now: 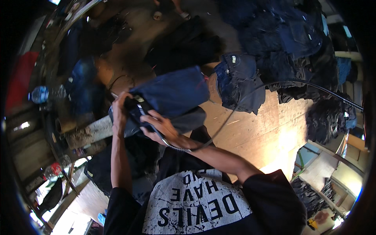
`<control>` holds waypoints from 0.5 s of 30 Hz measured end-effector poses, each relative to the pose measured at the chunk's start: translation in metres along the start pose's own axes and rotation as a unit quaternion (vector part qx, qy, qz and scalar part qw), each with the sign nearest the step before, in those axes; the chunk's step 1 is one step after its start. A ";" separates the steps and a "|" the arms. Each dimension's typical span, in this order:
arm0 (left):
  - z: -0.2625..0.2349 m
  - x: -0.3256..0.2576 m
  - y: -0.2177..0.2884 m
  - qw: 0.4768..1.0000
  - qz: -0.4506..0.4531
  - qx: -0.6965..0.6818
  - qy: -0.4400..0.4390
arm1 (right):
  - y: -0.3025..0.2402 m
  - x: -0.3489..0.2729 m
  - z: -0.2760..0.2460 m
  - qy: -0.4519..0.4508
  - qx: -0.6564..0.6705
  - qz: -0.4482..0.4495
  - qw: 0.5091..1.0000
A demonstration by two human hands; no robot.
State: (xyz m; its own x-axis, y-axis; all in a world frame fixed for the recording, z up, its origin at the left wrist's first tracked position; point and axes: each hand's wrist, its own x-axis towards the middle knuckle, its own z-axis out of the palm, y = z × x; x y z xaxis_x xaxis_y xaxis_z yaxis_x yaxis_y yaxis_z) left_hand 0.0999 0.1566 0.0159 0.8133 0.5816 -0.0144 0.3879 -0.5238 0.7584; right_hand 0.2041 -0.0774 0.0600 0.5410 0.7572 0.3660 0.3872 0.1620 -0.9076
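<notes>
A dark blue denim garment (176, 92) lies folded in front of me, with a black piece (190, 120) under its near edge. At its left end, my left hand (121, 105) is closed on the dark cloth edge; a small pale sliver shows beside the fingertips, too blurred to name. My right hand (161, 127) is wrapped round a slim silver handpiece (141, 109), whose tip points at the cloth near the left hand. From its rear a black flexible cable (250, 92) with a coiled sleeve arcs away to the right.
Heaps of dark clothes (270, 31) lie at the back right, with faded black shorts (239, 78) nearer. A wooden board floor (254, 125) spreads on the right. A worn grey beam (92, 133) and a plastic bottle (39, 94) are on the left. Another person's feet (158, 15) show at the far edge.
</notes>
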 end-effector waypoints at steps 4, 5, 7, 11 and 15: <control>-0.070 -0.090 -0.016 0.955 -0.048 0.255 0.141 | -0.003 0.009 0.050 -0.160 0.020 -0.027 0.987; -0.080 -0.107 -0.008 0.943 -0.090 0.298 0.118 | 0.002 0.012 0.046 -0.132 -0.018 -0.055 0.990; -0.071 -0.140 0.017 0.959 -0.083 0.200 0.183 | 0.022 0.027 0.021 -0.109 -0.148 -0.105 0.977; -0.016 -0.153 0.054 0.957 -0.124 0.144 0.219 | 0.054 0.043 -0.002 -0.194 -0.179 -0.036 0.964; 0.003 -0.137 0.058 0.944 -0.243 0.112 0.195 | 0.075 0.053 -0.004 -0.226 -0.115 -0.019 0.967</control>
State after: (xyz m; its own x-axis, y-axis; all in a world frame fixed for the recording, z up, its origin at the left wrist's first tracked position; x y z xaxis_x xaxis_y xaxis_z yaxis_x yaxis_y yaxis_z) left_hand 0.0121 0.0452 0.0597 0.3109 0.9491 -0.0507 0.7910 -0.2288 0.5675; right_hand 0.2649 -0.0276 0.0121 0.1622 0.9609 0.2243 0.5841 0.0898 -0.8067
